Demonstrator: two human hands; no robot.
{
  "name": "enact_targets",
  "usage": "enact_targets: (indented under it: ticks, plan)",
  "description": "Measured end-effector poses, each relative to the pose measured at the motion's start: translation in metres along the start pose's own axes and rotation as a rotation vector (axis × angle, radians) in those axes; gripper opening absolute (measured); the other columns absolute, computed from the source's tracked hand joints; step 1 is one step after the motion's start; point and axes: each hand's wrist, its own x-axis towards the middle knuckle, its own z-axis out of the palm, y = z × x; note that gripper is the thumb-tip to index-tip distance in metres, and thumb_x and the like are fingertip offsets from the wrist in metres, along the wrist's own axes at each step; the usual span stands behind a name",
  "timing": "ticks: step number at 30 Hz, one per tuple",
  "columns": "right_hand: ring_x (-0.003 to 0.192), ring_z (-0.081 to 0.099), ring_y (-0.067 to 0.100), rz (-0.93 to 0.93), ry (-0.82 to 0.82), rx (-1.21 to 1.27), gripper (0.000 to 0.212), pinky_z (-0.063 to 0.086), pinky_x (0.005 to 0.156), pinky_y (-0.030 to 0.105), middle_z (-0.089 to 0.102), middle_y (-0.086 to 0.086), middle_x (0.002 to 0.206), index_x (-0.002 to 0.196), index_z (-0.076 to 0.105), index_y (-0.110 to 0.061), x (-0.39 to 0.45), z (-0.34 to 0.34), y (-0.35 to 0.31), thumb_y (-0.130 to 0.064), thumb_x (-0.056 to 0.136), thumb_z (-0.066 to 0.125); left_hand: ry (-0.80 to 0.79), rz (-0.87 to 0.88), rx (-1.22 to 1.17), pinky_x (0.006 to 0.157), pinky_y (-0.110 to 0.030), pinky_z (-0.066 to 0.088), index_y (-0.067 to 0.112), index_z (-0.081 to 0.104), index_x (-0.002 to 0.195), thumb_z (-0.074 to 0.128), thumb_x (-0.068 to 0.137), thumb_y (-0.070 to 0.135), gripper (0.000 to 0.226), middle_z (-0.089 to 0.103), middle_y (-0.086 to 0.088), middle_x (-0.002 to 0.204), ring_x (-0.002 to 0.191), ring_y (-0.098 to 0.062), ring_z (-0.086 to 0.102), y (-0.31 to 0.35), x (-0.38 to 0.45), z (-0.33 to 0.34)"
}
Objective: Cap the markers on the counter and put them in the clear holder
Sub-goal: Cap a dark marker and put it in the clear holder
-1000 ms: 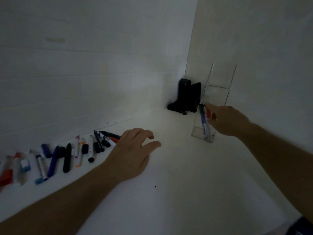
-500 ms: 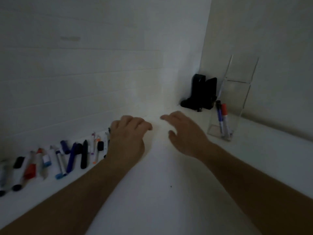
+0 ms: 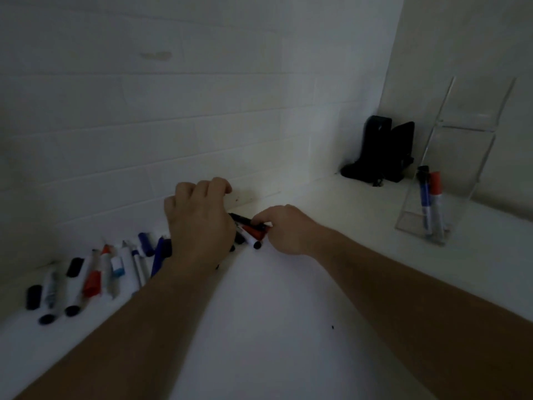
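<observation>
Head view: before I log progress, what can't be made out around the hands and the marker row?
- Row of loose markers on the white counter: its middle is hidden by the left hand.
- Right hand: its grip on the red-and-black markers is hidden by its own fingers.
- Caps versus markers: too blurred and dark to tell.
- Clear acrylic holder: two markers show; caps unclear.

The white surface (image 3: 274, 327) meets a white tiled wall (image 3: 173, 125) at the rear and a plain wall (image 3: 467, 39) at the right. Lighting is dim. A black object (image 3: 377, 151) occupies the corner.
</observation>
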Motion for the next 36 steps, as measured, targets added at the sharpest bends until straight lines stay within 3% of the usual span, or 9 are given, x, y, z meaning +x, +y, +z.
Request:
enact_targets:
  ticks: [3, 7, 10, 16, 20, 23, 26, 31, 36]
  plan:
    - [0.117, 0.060, 0.025, 0.013, 0.041, -0.072, 0.044, 0.047, 0.101, 0.034, 0.067, 0.005, 0.130, 0.129, 0.068, -0.022, -0.005, -0.005, 0.009, -0.008, 0.093, 0.047, -0.028, 0.037, 0.016, 0.080, -0.038, 0.025, 0.025, 0.058, 0.109, 0.053, 0.065, 0.009, 0.047, 0.066, 0.003, 0.107, 0.104, -0.026, 0.044, 0.004, -0.002, 0.002]
    - [0.089, 0.059, 0.021, 0.022, 0.152, -0.241, 0.018, 0.047, 0.076, 0.032, 0.067, 0.002, 0.100, 0.108, 0.066, -0.026, -0.023, -0.014, 0.028, -0.036, 0.100, 0.053, -0.075, 0.048, 0.044, 0.084, -0.040, 0.028, 0.031, 0.063, 0.109, 0.058, 0.076, 0.020, 0.035, 0.067, 0.008, 0.109, 0.108, -0.024, 0.046, 0.010, -0.003, 0.005]
    - [0.082, 0.057, 0.022, 0.067, 0.192, -0.272, 0.010, 0.042, 0.065, 0.031, 0.057, 0.000, 0.088, 0.096, 0.056, -0.025, -0.036, -0.016, 0.036, -0.034, 0.095, 0.059, -0.105, 0.064, 0.076, 0.088, -0.039, 0.027, 0.036, 0.063, 0.111, 0.058, 0.081, 0.030, 0.031, 0.066, 0.012, 0.113, 0.110, -0.020, 0.044, 0.014, -0.004, 0.007]
    - [0.078, 0.058, 0.026, 0.076, 0.287, -0.155, 0.034, 0.052, 0.069, 0.037, 0.064, 0.007, 0.097, 0.131, 0.049, -0.030, -0.064, -0.004, 0.046, -0.027, 0.097, 0.047, -0.166, 0.108, 0.094, 0.093, -0.039, 0.025, 0.038, 0.067, 0.109, 0.054, 0.085, 0.040, 0.027, 0.064, 0.016, 0.118, 0.115, -0.017, 0.040, 0.015, -0.010, 0.010]
    - [0.087, 0.065, 0.023, 0.101, 0.429, 0.047, 0.032, 0.046, 0.080, 0.030, 0.073, 0.002, 0.099, 0.104, 0.070, -0.023, -0.066, -0.012, 0.054, -0.020, 0.101, 0.037, -0.269, 0.175, 0.089, 0.095, -0.041, 0.029, 0.039, 0.066, 0.117, 0.046, 0.083, 0.053, 0.042, 0.065, 0.017, 0.119, 0.118, -0.020, 0.041, 0.024, -0.014, 0.013]
    - [0.066, 0.064, 0.013, 0.236, 0.490, 0.412, 0.024, 0.044, 0.058, 0.021, 0.069, -0.005, 0.073, 0.085, 0.067, -0.028, -0.073, -0.018, 0.057, -0.029, 0.097, 0.046, -0.343, 0.215, 0.113, 0.097, -0.042, 0.028, 0.041, 0.061, 0.124, 0.046, 0.081, 0.058, 0.049, 0.063, 0.018, 0.124, 0.124, -0.022, 0.040, 0.033, -0.017, 0.015]
    - [0.053, 0.063, 0.011, 0.279, 0.524, 0.659, 0.022, 0.047, 0.048, 0.021, 0.070, -0.001, 0.068, 0.078, 0.062, -0.025, -0.076, -0.020, 0.058, -0.040, 0.094, 0.063, -0.393, 0.229, 0.152, 0.099, -0.043, 0.028, 0.041, 0.058, 0.129, 0.045, 0.078, 0.059, 0.055, 0.061, 0.016, 0.128, 0.126, -0.024, 0.040, 0.037, -0.017, 0.017]
    - [0.055, 0.066, 0.015, 0.278, 0.510, 0.768, 0.004, 0.047, 0.050, 0.026, 0.074, 0.000, 0.078, 0.100, 0.055, -0.026, -0.072, -0.015, 0.064, -0.028, 0.100, 0.058, -0.516, 0.260, 0.184, 0.101, -0.044, 0.025, 0.044, 0.055, 0.129, 0.046, 0.077, 0.062, 0.055, 0.056, 0.013, 0.134, 0.127, -0.024, 0.035, 0.034, 0.000, 0.018]
    - [0.058, 0.062, 0.019, 0.271, 0.515, 0.878, 0.040, 0.045, 0.054, 0.027, 0.070, 0.006, 0.089, 0.144, 0.039, -0.039, -0.067, -0.014, 0.065, -0.023, 0.107, 0.040, -0.794, 0.183, 0.318, 0.096, -0.046, 0.023, 0.048, 0.052, 0.124, 0.047, 0.080, 0.063, 0.047, 0.059, 0.006, 0.123, 0.122, -0.026, 0.035, 0.040, 0.039, 0.011]
